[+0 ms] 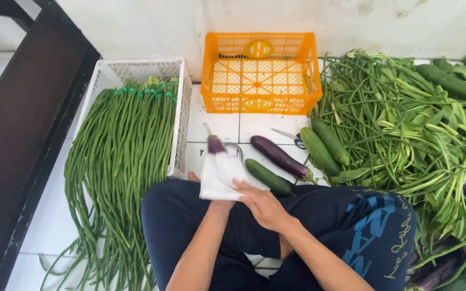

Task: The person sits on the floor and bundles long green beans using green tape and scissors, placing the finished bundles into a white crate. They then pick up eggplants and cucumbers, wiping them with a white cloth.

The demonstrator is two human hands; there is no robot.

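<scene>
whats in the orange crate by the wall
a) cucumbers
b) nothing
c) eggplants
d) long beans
b: the orange crate shows only its bare lattice walls and floor, while the long beans hang out of the white crate beside it.

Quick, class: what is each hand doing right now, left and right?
Left hand: mostly hidden behind the white cloth, holding the cloth-wrapped eggplant.
Right hand: fingers flat on the cloth, pressing it.
</scene>
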